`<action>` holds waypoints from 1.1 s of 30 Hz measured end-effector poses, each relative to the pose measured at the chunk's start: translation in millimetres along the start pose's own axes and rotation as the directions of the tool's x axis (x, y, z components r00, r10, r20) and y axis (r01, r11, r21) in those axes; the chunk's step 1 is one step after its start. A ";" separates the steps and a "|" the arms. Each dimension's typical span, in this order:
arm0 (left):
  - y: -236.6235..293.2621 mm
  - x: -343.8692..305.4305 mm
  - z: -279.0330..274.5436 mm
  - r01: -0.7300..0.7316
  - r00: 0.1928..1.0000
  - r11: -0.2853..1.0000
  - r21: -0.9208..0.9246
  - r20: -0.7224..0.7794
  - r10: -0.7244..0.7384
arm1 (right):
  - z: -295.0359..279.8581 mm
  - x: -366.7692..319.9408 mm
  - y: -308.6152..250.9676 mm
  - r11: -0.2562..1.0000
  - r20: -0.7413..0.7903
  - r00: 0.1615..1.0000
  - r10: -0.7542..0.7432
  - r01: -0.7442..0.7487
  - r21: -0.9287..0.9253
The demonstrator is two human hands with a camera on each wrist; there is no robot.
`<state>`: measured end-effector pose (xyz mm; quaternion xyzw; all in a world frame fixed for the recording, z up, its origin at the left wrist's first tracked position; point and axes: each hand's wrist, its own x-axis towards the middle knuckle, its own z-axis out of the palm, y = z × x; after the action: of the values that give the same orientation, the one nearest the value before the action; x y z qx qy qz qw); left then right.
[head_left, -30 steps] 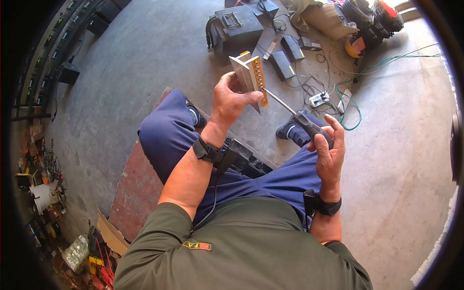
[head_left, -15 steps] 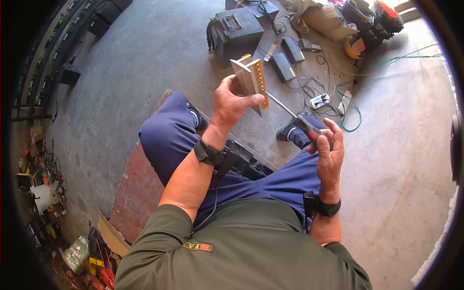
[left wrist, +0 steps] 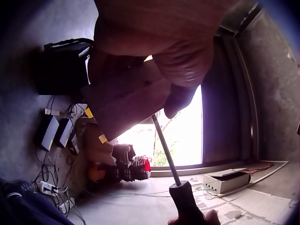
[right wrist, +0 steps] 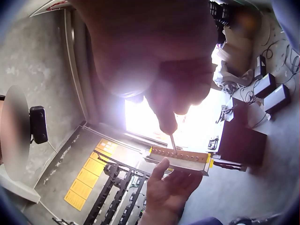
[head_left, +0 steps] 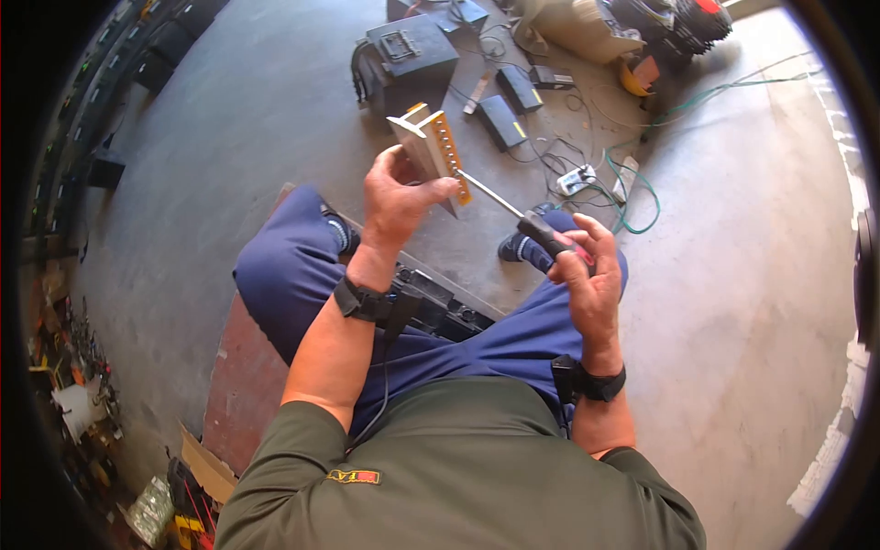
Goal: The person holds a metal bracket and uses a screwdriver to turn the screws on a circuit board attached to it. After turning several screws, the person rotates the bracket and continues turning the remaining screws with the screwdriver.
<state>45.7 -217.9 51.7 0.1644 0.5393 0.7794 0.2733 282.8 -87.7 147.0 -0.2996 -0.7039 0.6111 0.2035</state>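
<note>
My left hand [head_left: 394, 200] grips a flanged metal piece [head_left: 417, 148] between thumb and fingers, held up in front of the knees. Along one side of it runs an orange strip [head_left: 446, 147] with a row of screws, also facing up in the right wrist view [right wrist: 185, 155]. A dark-handled screwdriver [head_left: 548, 235] with a reddish patch is held by the fingers and thumb of my right hand [head_left: 596, 291]. Its shaft [left wrist: 166, 149] slants to the strip, and the tip meets the screw row near the left thumb.
Beyond the hands stand a black box [head_left: 411, 66] and black power bricks [head_left: 500, 124] on the floor. Loose cables run to a white power strip [head_left: 576, 180]. A black device [head_left: 440, 307] lies between the legs, over a reddish board [head_left: 243, 367].
The whole head view has shifted, so hands and floor objects appear further left. The screwdriver handle has turned in the right fingers, bringing its reddish patch into sight. Its tip stays at the strip.
</note>
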 end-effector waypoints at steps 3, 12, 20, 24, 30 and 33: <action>-1.4 -0.4 0.1 0.007 0.999 1.000 0.027 -0.035 -0.006 | 3.5 0.5 -1.5 0.985 0.011 0.991 -0.136 0.137 -0.102; 6.5 -2.4 1.3 0.034 0.999 0.999 0.021 -0.013 -0.034 | -6.9 0.1 -0.1 0.991 0.010 0.993 0.118 -0.119 0.057; 3.0 -1.1 -3.1 0.050 0.999 0.997 0.066 -0.005 -0.050 | -3.3 -1.1 -2.6 0.996 -0.008 0.996 0.086 -0.086 0.031; 6.0 -3.2 0.6 0.043 0.999 0.998 0.055 -0.009 -0.043 | -4.1 -0.2 -0.5 0.990 0.007 0.993 0.121 -0.121 0.075; 7.2 -2.4 -0.6 0.047 0.999 0.998 0.043 -0.003 -0.047 | -2.8 3.6 -0.5 0.989 0.007 0.994 -0.108 0.108 -0.103; 6.3 -2.9 -1.0 0.055 0.998 0.998 0.033 -0.006 -0.055 | -4.9 2.5 -5.4 0.998 0.012 0.998 0.056 -0.056 -0.001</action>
<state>46.0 -222.1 57.3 0.1522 0.5572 0.7629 0.2905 283.2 -82.8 152.9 -0.3156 -0.6966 0.6181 0.1817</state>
